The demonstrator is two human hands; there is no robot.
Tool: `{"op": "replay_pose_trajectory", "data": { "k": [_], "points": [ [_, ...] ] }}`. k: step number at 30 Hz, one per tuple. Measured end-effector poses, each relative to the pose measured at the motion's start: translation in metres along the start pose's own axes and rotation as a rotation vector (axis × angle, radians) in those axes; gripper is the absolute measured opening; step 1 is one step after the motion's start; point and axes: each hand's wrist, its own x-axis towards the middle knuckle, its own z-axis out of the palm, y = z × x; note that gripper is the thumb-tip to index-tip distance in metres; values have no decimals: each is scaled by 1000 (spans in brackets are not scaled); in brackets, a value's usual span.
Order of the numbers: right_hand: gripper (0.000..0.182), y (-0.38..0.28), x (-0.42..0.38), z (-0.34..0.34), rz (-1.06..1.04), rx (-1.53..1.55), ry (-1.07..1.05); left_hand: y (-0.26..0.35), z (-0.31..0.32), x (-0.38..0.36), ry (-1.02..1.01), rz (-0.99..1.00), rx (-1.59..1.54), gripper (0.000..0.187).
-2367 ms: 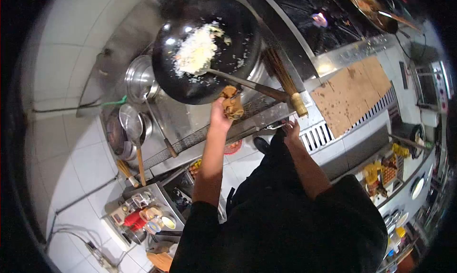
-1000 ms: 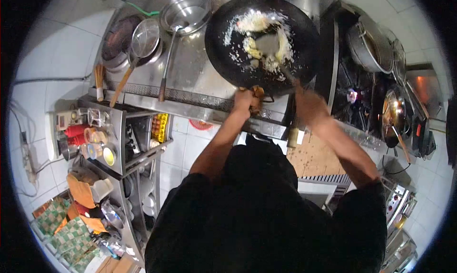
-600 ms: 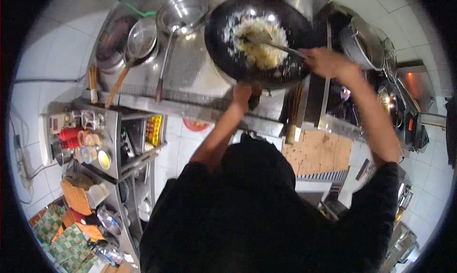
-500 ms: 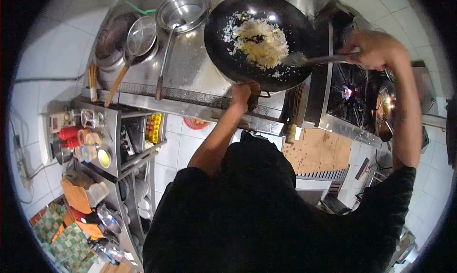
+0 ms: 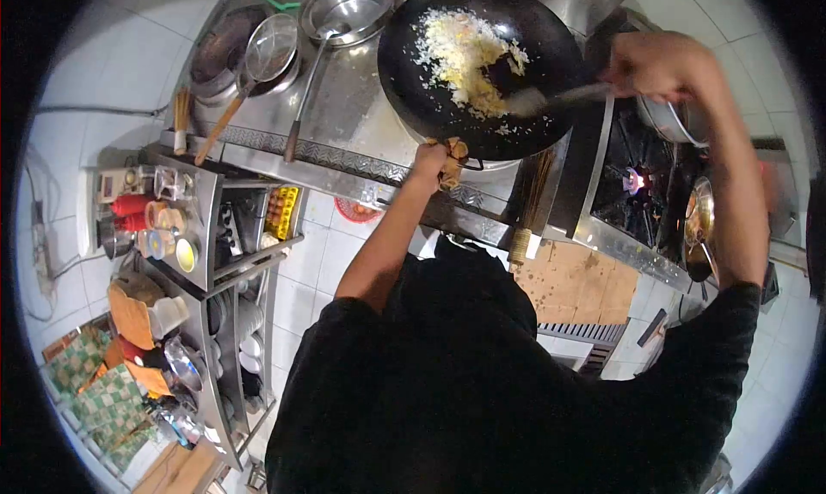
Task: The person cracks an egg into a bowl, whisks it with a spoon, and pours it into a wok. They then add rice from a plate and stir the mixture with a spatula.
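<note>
The spatula (image 5: 551, 98) has swung back into the rice (image 5: 460, 51); right hand (image 5: 658, 64) fingers wrap its handle, while left hand (image 5: 430, 163) fingers clamp the cloth-padded wok (image 5: 477, 64) handle against heat.

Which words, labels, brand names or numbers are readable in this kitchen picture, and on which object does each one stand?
No text can be read.
Containers on the steel shelf: any labels are too small and blurred.
Wok and ladle: no marking visible.
Strainer and steel bowl: no marking visible.
</note>
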Motion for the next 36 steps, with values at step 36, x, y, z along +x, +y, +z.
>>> {"op": "replay_pose_trajectory", "data": {
  "k": [36],
  "points": [
    [35,-61,71,220,-161,371,328,-10,22,-17,129,15,-51,20]
  ]
}}
